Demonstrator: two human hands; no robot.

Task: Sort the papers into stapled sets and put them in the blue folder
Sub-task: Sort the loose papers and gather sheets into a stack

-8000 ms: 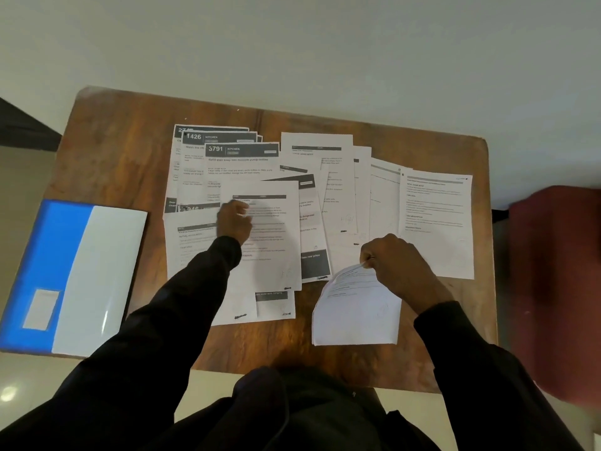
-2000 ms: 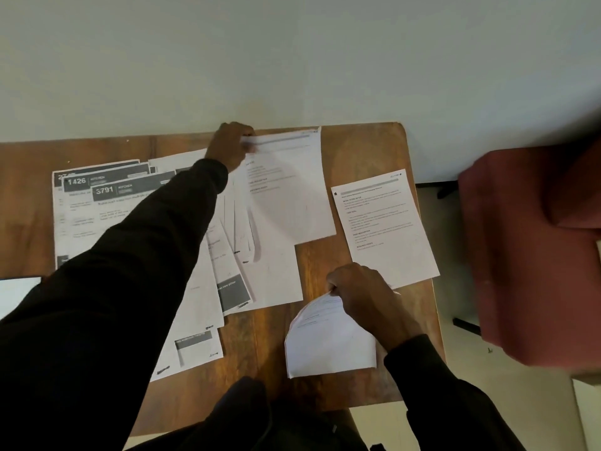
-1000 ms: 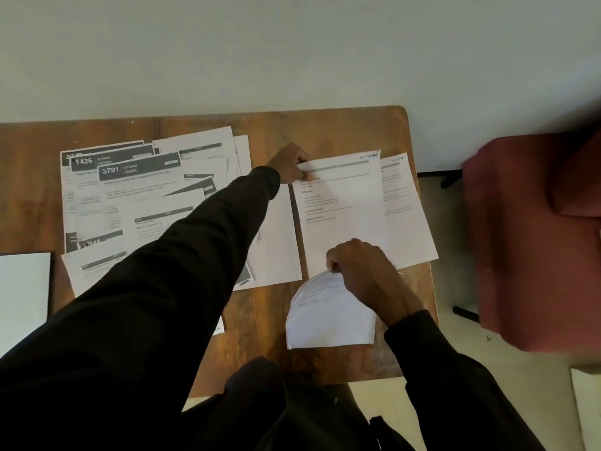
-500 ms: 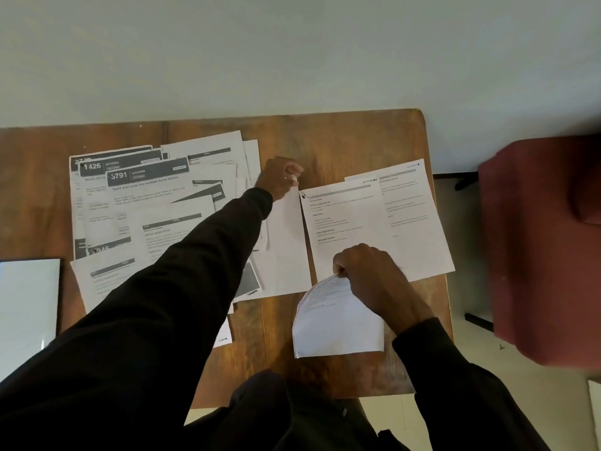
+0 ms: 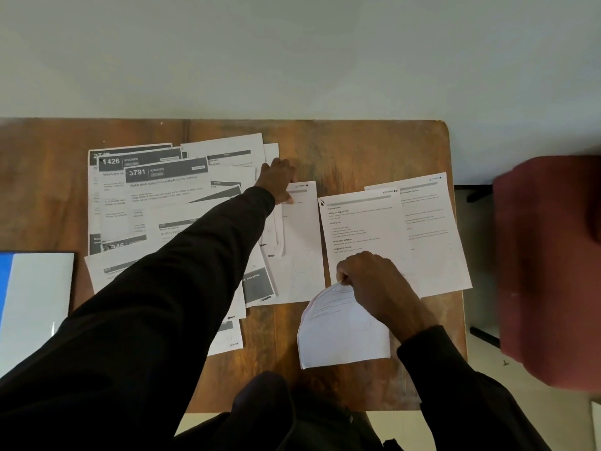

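Note:
Printed papers lie spread over the wooden table [image 5: 357, 151]. A fan of dark-headed sheets [image 5: 153, 187] covers the left half. Two light sheets [image 5: 367, 229] overlap at the right, the rear one [image 5: 435, 229] reaching the table's right edge. My left hand [image 5: 278, 182] stretches across the spread and pinches the top left corner of a mostly blank sheet [image 5: 302, 242] in the middle. My right hand [image 5: 374, 281] grips the top of a curled bundle of papers [image 5: 341, 333] near the front edge. The blue folder [image 5: 29, 304] lies open at the far left, partly out of view.
A dark red upholstered chair [image 5: 549, 271] stands close to the table's right side. A pale wall runs behind the table's far edge. Bare wood shows at the back right corner and along the front edge between the spread and the bundle.
My left hand carried a light sheet to the right and laid it over the sheet at the right edge, then moved back left onto the middle sheet's corner. My right hand kept its bundle.

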